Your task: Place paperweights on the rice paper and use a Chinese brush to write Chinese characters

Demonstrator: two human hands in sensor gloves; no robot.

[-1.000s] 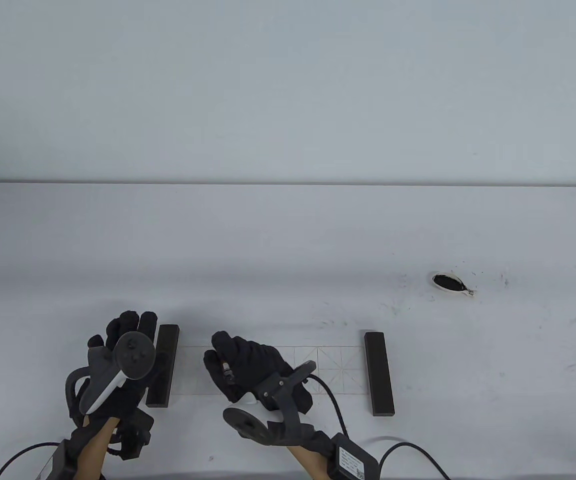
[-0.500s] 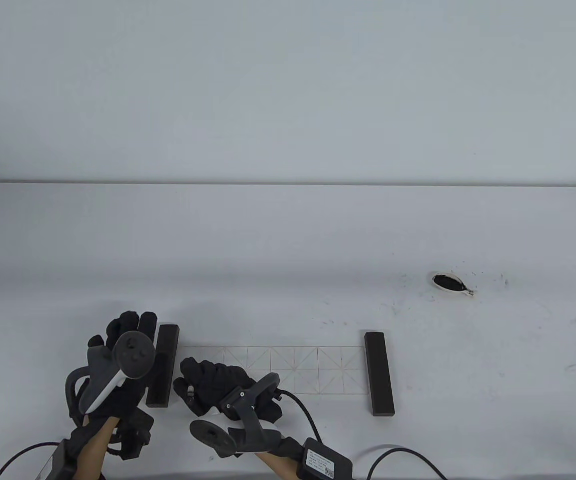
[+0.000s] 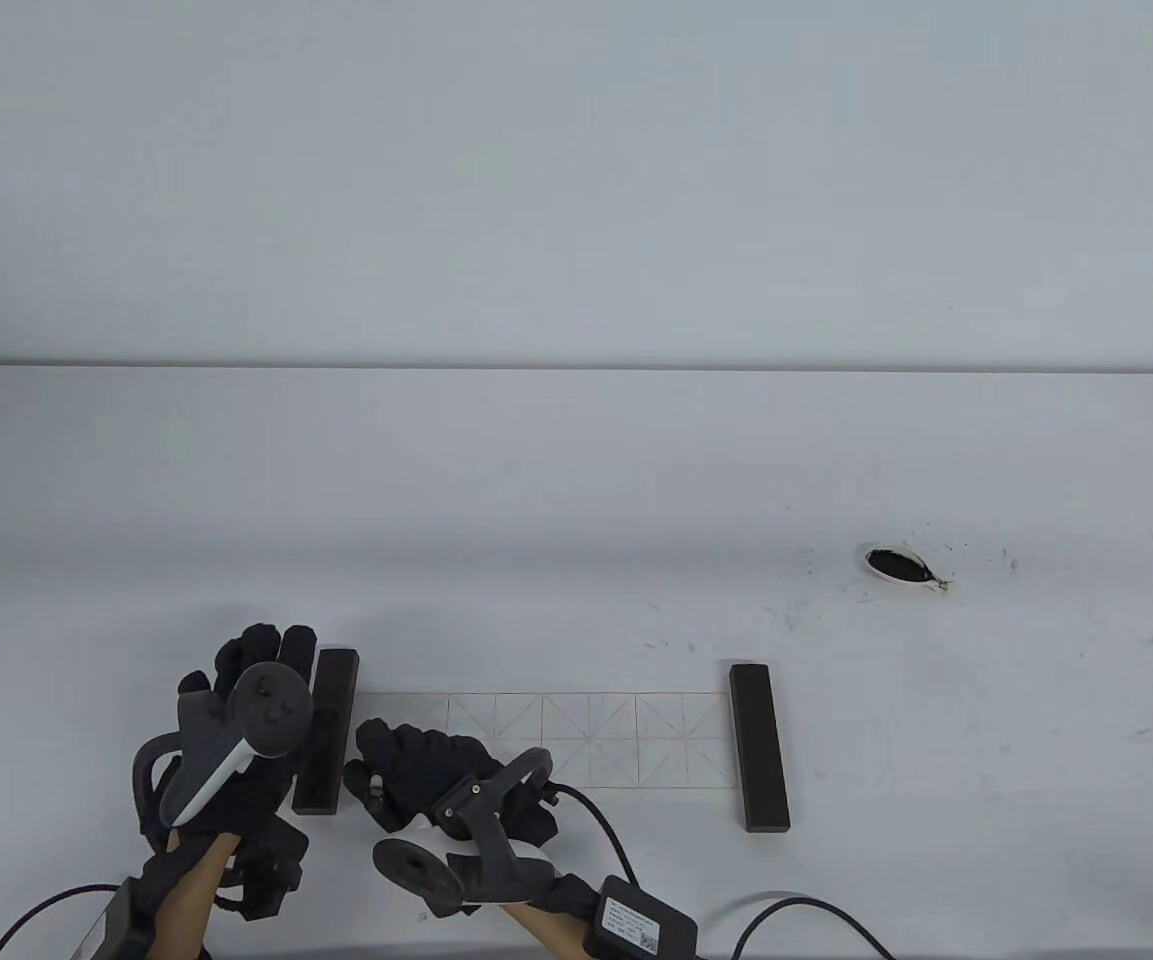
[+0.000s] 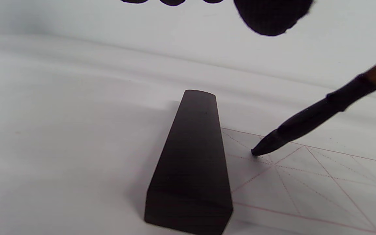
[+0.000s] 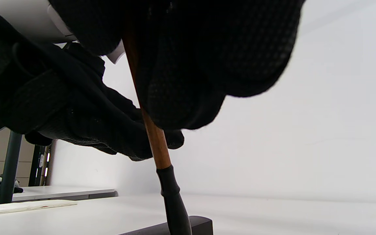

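A strip of gridded rice paper [image 3: 636,740] lies flat between two dark paperweights. The left paperweight [image 3: 328,730] and the right paperweight [image 3: 758,745] each sit on one end of it. My right hand [image 3: 406,765] grips a brown-handled brush [image 5: 153,137] over the paper's left end. In the left wrist view the black brush tip [image 4: 263,148] touches the first grid cell beside the left paperweight [image 4: 191,163]. My left hand [image 3: 261,650] rests just left of that paperweight, fingers relaxed and holding nothing.
A small ink dish [image 3: 898,566] sits at the right of the white table [image 3: 576,480], with ink specks around it. Cables trail from both wrists at the near edge. In the right wrist view the left paperweight [image 5: 197,225] lies behind the brush tuft.
My right hand has carried the brush left and nearer, from the paper's middle to its left end, then nearly stopped. The left hand and both paperweights have stayed put.
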